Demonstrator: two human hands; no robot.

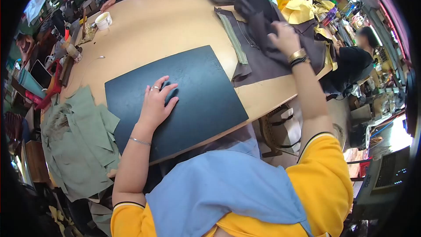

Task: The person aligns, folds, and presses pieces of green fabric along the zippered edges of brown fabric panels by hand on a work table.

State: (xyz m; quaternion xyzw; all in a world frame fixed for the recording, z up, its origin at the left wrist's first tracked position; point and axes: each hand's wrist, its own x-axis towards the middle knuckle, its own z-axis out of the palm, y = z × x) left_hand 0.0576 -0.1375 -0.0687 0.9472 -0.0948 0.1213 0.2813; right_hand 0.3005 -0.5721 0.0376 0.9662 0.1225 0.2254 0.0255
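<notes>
My left hand [158,101] rests with fingers spread on a black rectangular mat [197,96] at the table's near edge. It holds nothing. At the right, my right hand [286,38] is on a bunched piece of dark brown fabric [258,15], its fingers curled into the folds; the fingertips are partly hidden. Under and beside that bunch, more dark brown fabric lies flat. A pale green strip [233,37] runs along its left side.
Green-grey fabric pieces [79,145] hang over the table's left edge. A white cup [103,21] stands at the back left of the table [171,22]. Yellow material [298,9] lies at the back right. Other people are across the table and at the right; a chair [274,131] is below.
</notes>
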